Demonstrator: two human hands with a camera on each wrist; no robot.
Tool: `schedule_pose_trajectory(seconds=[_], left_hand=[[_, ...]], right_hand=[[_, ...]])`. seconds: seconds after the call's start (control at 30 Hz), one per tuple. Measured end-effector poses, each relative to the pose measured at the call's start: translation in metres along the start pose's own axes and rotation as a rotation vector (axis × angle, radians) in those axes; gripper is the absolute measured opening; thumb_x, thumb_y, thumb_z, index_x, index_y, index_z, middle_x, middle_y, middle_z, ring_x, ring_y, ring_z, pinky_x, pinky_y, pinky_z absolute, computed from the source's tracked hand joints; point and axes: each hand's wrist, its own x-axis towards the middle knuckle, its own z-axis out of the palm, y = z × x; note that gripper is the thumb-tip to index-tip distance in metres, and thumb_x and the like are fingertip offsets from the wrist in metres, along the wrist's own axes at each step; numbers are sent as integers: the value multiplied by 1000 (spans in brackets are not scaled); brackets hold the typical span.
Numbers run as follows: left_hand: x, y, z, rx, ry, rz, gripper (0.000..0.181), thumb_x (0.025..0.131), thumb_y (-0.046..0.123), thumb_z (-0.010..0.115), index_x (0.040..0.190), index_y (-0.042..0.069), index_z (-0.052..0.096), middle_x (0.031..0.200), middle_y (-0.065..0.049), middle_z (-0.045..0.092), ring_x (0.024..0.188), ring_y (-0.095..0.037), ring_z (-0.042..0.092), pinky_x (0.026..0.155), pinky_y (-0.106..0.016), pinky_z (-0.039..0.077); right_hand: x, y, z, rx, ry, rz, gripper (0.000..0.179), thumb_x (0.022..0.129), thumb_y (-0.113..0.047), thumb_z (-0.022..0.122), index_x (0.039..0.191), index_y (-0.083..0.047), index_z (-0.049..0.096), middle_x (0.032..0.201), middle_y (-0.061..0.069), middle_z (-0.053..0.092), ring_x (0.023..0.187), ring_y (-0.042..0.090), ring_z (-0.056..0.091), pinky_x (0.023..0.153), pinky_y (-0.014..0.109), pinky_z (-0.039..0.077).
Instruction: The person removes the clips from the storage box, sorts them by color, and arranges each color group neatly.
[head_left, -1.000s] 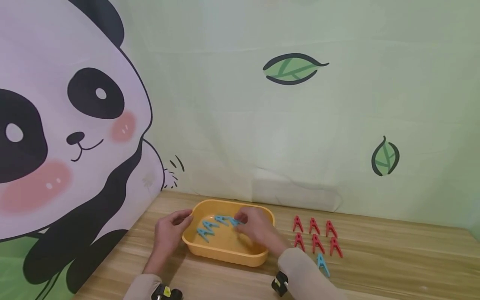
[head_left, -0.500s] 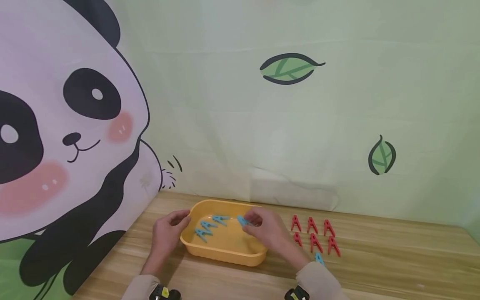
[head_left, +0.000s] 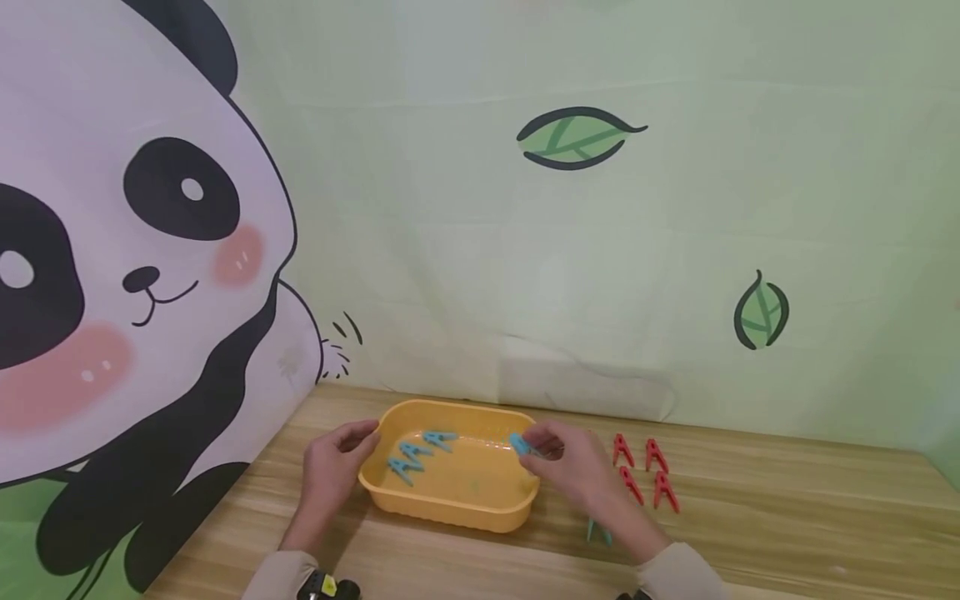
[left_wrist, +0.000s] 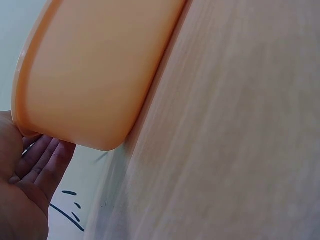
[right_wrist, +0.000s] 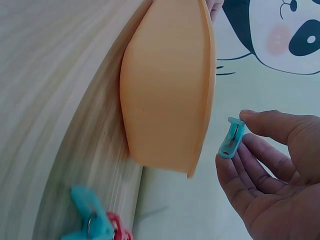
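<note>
Wood-grain worktop, yellow-orange plastic basin, and one blue A-shaped plastic clothespin held up by its rim.
The left hand lies against the basin's 9 o'clock end, fingers loosely straight; the right hand pinches the clothespin between thumb and fingertips, above the rim near 2 o'clock. Three matching blue pegs lie inside, toward 10 o'clock; red pegs sit on the worktop at 3 o'clock, and a lone blue peg at 4, partly hidden by the forearm in the head view. The step looks like unloading blue pegs; the next move probably calls for lowering this one beside the lone blue. Half a second ago it was farther inside the basin; the left hand has stayed put.
</note>
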Motion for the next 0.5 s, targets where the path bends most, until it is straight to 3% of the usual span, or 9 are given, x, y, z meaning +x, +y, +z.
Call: schedule_pose_trajectory(seconds=[0.33,0.5], left_hand=[[0,1,0,2,0,-2,24,102,12,73,122,0,76,119,-17,76,110,-31,72,88,-25,59],[0,0,0,-8,-8,-15,25,103,13,73,124,0,76,121,-17,76,112,-31,72,89,-26,59]], right_hand=[[-15,16,-26,25,10,61,17,92,-4,83,107,-6,76,97,-1,74,91,16,69,82,29,59],[-23,22,-38,-19,18,115,19,93,-8,83,110,-6,76,100,0,75,92,16,70,81,30,60]])
